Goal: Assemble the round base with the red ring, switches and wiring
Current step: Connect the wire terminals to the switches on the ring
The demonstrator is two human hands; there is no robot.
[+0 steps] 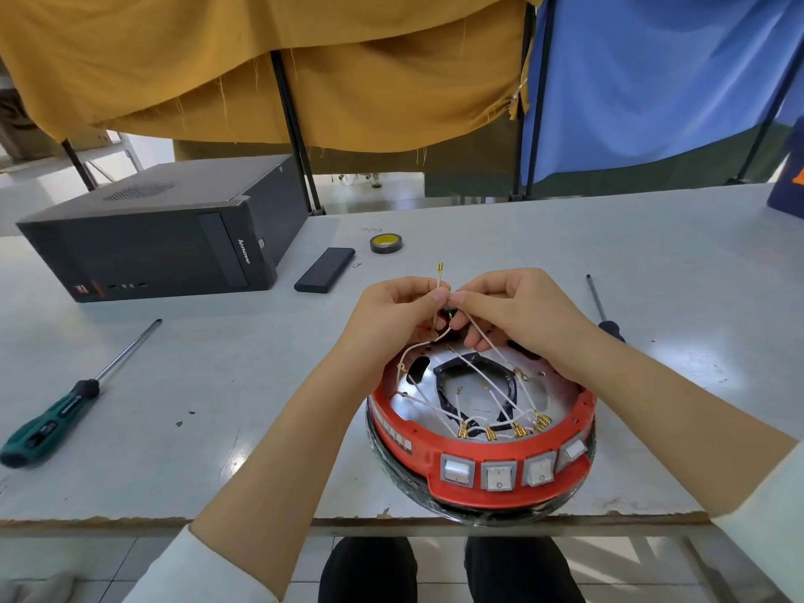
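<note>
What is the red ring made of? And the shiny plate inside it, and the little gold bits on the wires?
The red ring looks like moulded plastic: smooth, evenly coloured, slightly glossy. The plate inside it seems to be bare metal, silvery and mirror-like with bright glare. The gold terminals on the white wires look like brass or plated metal, judging by their yellow shine, though which one is unclear.

Both hands (pixel 452 304) together, fingertips pinching, forearms converging.
</note>
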